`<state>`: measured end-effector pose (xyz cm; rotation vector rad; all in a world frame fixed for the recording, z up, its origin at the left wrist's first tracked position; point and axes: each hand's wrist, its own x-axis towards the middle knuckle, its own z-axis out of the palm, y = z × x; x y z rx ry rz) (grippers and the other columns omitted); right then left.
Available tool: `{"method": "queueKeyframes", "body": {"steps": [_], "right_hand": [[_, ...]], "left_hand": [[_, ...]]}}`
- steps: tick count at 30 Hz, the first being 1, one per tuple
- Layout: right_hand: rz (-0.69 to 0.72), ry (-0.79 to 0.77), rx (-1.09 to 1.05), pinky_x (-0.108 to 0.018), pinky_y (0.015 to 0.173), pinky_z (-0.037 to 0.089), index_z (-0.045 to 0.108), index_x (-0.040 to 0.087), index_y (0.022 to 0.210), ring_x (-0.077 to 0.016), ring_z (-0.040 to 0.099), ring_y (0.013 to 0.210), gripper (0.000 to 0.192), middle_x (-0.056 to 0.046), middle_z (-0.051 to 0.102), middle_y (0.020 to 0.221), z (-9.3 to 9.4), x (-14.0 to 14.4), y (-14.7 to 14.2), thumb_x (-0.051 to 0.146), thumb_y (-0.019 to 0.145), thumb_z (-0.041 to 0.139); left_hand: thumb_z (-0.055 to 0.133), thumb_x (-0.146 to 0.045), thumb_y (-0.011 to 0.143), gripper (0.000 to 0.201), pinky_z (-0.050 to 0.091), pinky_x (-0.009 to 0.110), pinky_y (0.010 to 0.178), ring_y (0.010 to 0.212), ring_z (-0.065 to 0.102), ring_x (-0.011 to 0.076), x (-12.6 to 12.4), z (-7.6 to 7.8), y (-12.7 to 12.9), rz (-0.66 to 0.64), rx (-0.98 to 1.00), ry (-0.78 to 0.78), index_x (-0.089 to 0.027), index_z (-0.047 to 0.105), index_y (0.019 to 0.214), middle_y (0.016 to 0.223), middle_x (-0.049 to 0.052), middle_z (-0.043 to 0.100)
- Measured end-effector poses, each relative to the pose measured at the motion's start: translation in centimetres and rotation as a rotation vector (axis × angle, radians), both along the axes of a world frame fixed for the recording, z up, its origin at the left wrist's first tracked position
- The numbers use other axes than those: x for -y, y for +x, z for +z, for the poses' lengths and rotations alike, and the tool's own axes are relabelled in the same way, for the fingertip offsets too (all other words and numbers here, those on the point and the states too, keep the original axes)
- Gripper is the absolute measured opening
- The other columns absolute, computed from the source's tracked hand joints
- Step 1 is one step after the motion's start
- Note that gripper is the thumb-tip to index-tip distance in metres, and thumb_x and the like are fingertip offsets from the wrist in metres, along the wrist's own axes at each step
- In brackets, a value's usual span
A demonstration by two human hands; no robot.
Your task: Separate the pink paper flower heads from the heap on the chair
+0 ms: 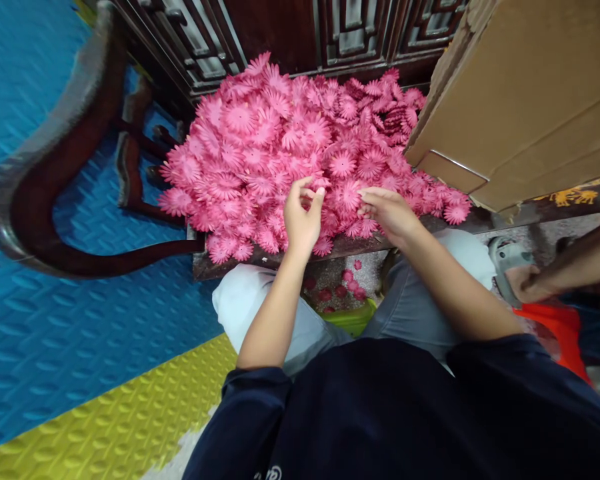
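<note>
A big heap of pink artificial flower pieces (pixel 260 153), flat rounds with narrow petals and a small centre hole, lies in front of me on a dark wooden bench. My left hand (pixel 303 217) is above the heap's front, its fingers curled toward the thumb. Pink petals show by its fingertips, but I cannot make out what is in the grip. To its right, my right hand (pixel 390 212) has thumb and fingers pinched together at the edge of a pale pink artificial flower (pixel 351 195). A short gap separates the two hands.
A cardboard box (pixel 525 100) stands at the right end of the heap. A curved wooden armrest (pixel 55 260) borders the left. Fallen flower pieces (pixel 351 285) lie on the floor between my knees. Another person's arm (pixel 575 257) and a grey shoe (pixel 507 263) are at right.
</note>
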<state>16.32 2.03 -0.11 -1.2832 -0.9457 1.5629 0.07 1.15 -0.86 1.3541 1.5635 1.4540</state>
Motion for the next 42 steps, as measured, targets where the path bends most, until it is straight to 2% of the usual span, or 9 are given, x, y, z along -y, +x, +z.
{"method": "queueKeyframes", "body": {"steps": [3, 9, 13, 18, 23, 27, 33, 37, 42], "right_hand": [[-0.019, 0.016, 0.026, -0.022, 0.051, 0.037, 0.065, 0.019, 0.072, -0.0073, 0.052, 0.053, 0.016, 0.003, 0.062, 0.064, 0.2, 0.2, -0.1, 0.029, 0.060, 0.067], [0.040, 0.114, 0.098, -0.023, 0.058, 0.042, 0.066, 0.019, 0.064, -0.0074, 0.050, 0.055, 0.012, 0.003, 0.064, 0.064, 1.0, 0.7, -1.0, 0.031, 0.060, 0.068], [0.046, 0.114, 0.104, -0.024, 0.060, 0.043, 0.067, 0.020, 0.063, -0.0078, 0.050, 0.056, 0.015, 0.004, 0.064, 0.063, 0.9, 0.8, -1.3, 0.034, 0.059, 0.070], [0.027, 0.149, 0.125, -0.027, 0.062, 0.044, 0.068, 0.020, 0.065, -0.0090, 0.052, 0.057, 0.014, 0.002, 0.065, 0.066, 0.7, 0.6, -0.9, 0.034, 0.061, 0.069], [0.036, 0.196, 0.164, -0.029, 0.067, 0.045, 0.068, 0.020, 0.065, -0.0113, 0.055, 0.062, 0.015, 0.001, 0.066, 0.067, 0.4, 0.6, -0.9, 0.035, 0.063, 0.068], [0.054, 0.318, 0.260, -0.029, 0.067, 0.044, 0.068, 0.019, 0.066, -0.0136, 0.056, 0.066, 0.013, -0.001, 0.065, 0.068, 0.4, 1.0, -1.2, 0.032, 0.066, 0.066], [0.090, 0.598, 0.678, -0.030, 0.065, 0.039, 0.069, 0.019, 0.070, -0.0148, 0.051, 0.064, 0.012, -0.003, 0.060, 0.066, 0.9, 1.7, -1.4, 0.026, 0.074, 0.059], [0.102, 0.582, 0.654, -0.029, 0.062, 0.040, 0.070, 0.018, 0.074, -0.0146, 0.051, 0.063, 0.014, -0.003, 0.061, 0.067, 0.8, 1.6, -1.4, 0.026, 0.075, 0.059], [0.061, 0.571, 0.589, -0.028, 0.064, 0.042, 0.070, 0.018, 0.076, -0.0133, 0.054, 0.065, 0.012, -0.002, 0.066, 0.072, 0.9, 1.2, -1.2, 0.025, 0.075, 0.059]], "left_hand": [[0.058, -0.039, 0.078, 0.025, 0.038, 0.025, 0.074, 0.074, 0.050, 0.0138, 0.6, 0.7, 0.3, -0.044, -0.072, 0.038, -0.023, 0.060, 0.097, 0.076, 0.001, 0.056], [0.067, -0.037, 0.070, 0.016, 0.039, 0.026, 0.068, 0.066, 0.049, 0.0124, 1.3, 1.6, 0.8, -0.247, -0.137, 0.029, -0.021, 0.066, 0.071, 0.070, 0.000, 0.056], [0.068, -0.033, 0.068, 0.012, 0.039, 0.026, 0.066, 0.065, 0.049, 0.0125, 1.4, 1.4, 0.9, -0.236, -0.168, 0.014, -0.021, 0.067, 0.070, 0.067, -0.001, 0.055], [0.059, -0.026, 0.075, 0.011, 0.039, 0.026, 0.066, 0.064, 0.049, 0.0119, 1.4, 1.6, 0.6, -0.260, -0.174, 0.011, -0.019, 0.068, 0.074, 0.068, 0.000, 0.056], [0.057, -0.021, 0.075, 0.010, 0.040, 0.025, 0.069, 0.067, 0.050, 0.0121, 1.4, 1.7, 0.6, -0.249, -0.201, 0.019, -0.019, 0.067, 0.077, 0.070, 0.000, 0.056], [0.061, -0.030, 0.075, 0.014, 0.040, 0.025, 0.065, 0.065, 0.050, 0.0116, 1.4, 1.6, 0.7, -0.270, -0.128, -0.017, -0.019, 0.068, 0.080, 0.071, 0.001, 0.058], [0.065, -0.029, 0.070, 0.011, 0.040, 0.025, 0.063, 0.061, 0.050, 0.0107, 1.4, 1.6, 0.6, -0.244, -0.084, -0.070, -0.018, 0.069, 0.070, 0.064, -0.001, 0.058], [0.063, -0.027, 0.071, 0.011, 0.039, 0.024, 0.062, 0.061, 0.048, 0.0103, 1.1, 1.3, 0.3, -0.248, -0.041, -0.100, -0.017, 0.066, 0.067, 0.062, -0.001, 0.057], [0.062, -0.030, 0.072, 0.015, 0.038, 0.022, 0.063, 0.062, 0.047, 0.0096, 0.6, 0.7, -0.1, -0.275, 0.197, -0.175, -0.016, 0.061, 0.067, 0.064, -0.002, 0.056]]}}
